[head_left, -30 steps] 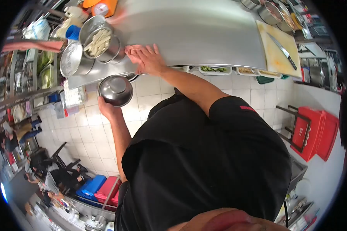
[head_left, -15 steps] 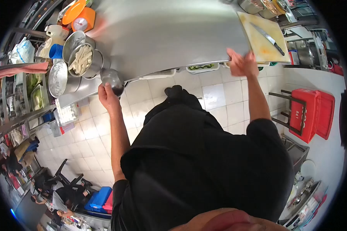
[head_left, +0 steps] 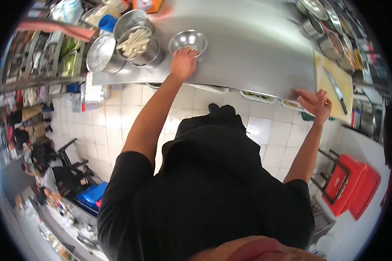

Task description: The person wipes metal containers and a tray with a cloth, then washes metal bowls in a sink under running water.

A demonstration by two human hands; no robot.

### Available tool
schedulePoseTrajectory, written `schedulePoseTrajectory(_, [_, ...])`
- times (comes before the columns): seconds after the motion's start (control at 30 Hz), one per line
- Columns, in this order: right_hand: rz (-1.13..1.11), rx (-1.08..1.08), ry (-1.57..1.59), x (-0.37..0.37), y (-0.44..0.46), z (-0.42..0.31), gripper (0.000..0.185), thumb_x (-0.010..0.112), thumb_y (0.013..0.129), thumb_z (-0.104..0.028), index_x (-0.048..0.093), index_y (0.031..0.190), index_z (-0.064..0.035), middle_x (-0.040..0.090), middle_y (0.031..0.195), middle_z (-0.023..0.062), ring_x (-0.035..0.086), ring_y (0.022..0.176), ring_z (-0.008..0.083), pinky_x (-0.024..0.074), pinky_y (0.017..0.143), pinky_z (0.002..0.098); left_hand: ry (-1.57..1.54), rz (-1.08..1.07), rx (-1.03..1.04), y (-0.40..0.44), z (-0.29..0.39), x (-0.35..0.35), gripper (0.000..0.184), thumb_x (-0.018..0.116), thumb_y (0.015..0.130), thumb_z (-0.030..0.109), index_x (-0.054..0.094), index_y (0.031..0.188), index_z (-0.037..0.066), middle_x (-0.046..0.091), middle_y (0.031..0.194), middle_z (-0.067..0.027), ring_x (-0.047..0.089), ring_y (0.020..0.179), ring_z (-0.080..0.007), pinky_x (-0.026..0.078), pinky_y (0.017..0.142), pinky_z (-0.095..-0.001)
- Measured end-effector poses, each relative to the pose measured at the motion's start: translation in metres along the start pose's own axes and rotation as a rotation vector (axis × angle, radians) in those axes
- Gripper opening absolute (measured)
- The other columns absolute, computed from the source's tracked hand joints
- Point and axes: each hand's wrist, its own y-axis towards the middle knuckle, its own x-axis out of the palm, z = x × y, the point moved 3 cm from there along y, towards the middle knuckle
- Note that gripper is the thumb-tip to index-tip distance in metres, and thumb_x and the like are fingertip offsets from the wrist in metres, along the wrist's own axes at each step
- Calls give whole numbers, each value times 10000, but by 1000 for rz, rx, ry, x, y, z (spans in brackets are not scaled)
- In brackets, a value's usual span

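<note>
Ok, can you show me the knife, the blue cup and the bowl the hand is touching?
Knife (head_left: 335, 87): head view, on the blade near its middle.
Blue cup (head_left: 108, 23): head view, on its side.
Bowl (head_left: 188, 40): head view, on its shiny inside.

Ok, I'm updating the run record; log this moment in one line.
left hand: on metal bowl, near rim | right hand: holding pinkish item | bowl: upright on steel table | knife: on cutting board

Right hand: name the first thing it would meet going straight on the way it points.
Going straight on, the right hand would likely meet the cutting board first, with the knife lying on it just beyond. Depth is unclear, so the hand might pass above both.
</note>
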Motion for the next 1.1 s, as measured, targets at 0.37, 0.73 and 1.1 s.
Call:
schedulePoseTrajectory(0.37, [-660, -759, 287, 209, -173, -284, 322, 644, 857, -96, 633, 1176, -55, 658, 1149, 169, 628, 1073, 343, 499, 936, 411, -175, 332, -266, -90, -20, -48, 357, 713, 744, 56, 640, 1092, 72, 594, 1090, -150, 551, 1104, -363, 459, 930, -461])
schedulePoseTrajectory(0.73, [-416, -1321, -167, 355, -213, -448, 535, 707, 808, -290, 567, 1290, -103, 630, 1207, 115, 569, 1149, 331, 272, 1103, 578, -244, -84, -1253, -479, -3, 28, 360, 652, 791, 130, 642, 1141, 44, 621, 1096, -205, 588, 1033, -391, 491, 909, -463])
schedulePoseTrajectory(1.1, [-665, -1244, -911, 295, -126, -352, 357, 632, 887, -325, 670, 1140, -76, 681, 1123, 119, 635, 1046, 311, 416, 999, 487, -583, -229, -1540, -575, 15, 103, 348, 619, 853, 217, 638, 1171, 78, 617, 1156, -209, 600, 1083, -381, 484, 954, -449])
